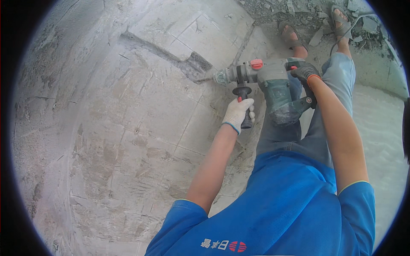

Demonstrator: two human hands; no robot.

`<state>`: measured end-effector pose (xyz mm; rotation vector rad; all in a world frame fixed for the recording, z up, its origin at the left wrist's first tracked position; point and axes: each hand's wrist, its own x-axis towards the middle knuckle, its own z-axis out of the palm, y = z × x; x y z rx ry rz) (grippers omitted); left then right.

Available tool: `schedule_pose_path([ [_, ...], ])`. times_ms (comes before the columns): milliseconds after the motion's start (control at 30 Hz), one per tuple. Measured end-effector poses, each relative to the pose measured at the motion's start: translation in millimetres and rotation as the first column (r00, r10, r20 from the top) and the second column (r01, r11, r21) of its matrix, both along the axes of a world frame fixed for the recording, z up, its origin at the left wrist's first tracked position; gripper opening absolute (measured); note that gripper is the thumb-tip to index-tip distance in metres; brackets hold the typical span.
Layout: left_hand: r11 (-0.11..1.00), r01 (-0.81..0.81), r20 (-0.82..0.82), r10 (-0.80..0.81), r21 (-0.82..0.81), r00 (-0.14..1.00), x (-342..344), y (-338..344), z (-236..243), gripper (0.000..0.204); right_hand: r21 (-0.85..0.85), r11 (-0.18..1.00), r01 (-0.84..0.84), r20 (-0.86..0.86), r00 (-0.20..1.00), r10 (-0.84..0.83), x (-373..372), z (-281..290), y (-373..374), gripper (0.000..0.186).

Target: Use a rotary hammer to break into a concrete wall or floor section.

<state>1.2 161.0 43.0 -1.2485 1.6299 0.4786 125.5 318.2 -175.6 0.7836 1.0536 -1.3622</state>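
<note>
A dusty green rotary hammer drill lies crosswise before my legs, its nose pointing left at the grey wall. My left hand, in a white glove with a blue cuff, is wrapped round the black side handle. The rear grip is in my right hand, which wears a dark glove with an orange cuff. A bit reaches from the chuck to the lower end of a chiselled groove. Whether its tip touches the wall is hard to make out.
Broken rubble covers the floor around my sandalled feet. A cable curves past the right foot. Thin straight lines cross the wall, and a narrow crack runs above the drill. Pale floor lies at the right.
</note>
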Motion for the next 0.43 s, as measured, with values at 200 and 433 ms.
schedule_pose_path([
  [200, 0.999, 0.011, 0.028, -0.009, -0.052, 1.000, -12, 2, 0, 0.016, -0.034, 0.995, -0.093, -0.088, 0.992, 0.089, 16, -13, -30, 0.055],
  [433, 0.998, 0.043, 0.054, -0.041, -0.038, 0.998, -23, -8, 6, 0.016, -0.090, 0.992, -0.085, -0.127, 0.989, 0.073, 19, -21, -61, 0.060],
])
